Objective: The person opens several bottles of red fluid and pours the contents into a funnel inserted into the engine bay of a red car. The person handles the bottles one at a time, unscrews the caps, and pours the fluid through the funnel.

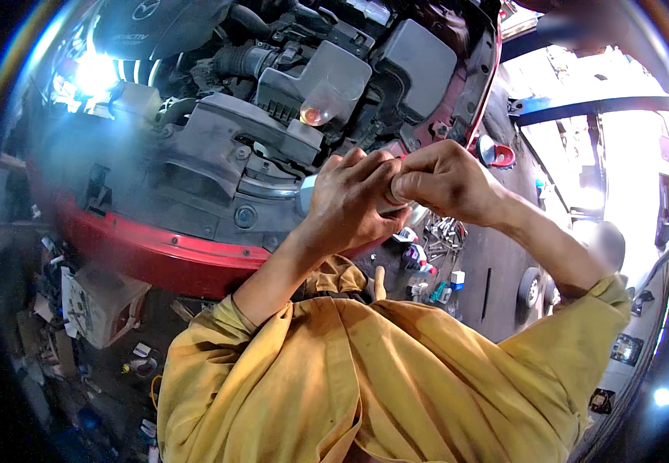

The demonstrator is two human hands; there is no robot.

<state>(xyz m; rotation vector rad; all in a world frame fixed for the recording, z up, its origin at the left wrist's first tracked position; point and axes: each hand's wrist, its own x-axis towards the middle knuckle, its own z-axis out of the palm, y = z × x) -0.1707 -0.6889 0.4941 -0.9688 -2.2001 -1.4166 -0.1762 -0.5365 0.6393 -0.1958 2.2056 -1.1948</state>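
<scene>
My left hand is wrapped round a pale bottle, held over the front edge of the engine bay. Most of the bottle is covered by my fingers; its pale surface shows on both sides of the hand. My right hand is closed at the bottle's right end, thumb and bent fingers pinched together against the left hand. Whatever lies inside that pinch, perhaps a cap, is hidden. Just beyond the hands, a clear plastic cup-like container with an orange-red spot at its bottom stands in the engine bay.
A red car's front edge runs before me, with a grey battery cover and a black engine cover behind it. A bright lamp shines at left. Tools and bottles lie on the floor at right; a pale crate-like box stands lower left.
</scene>
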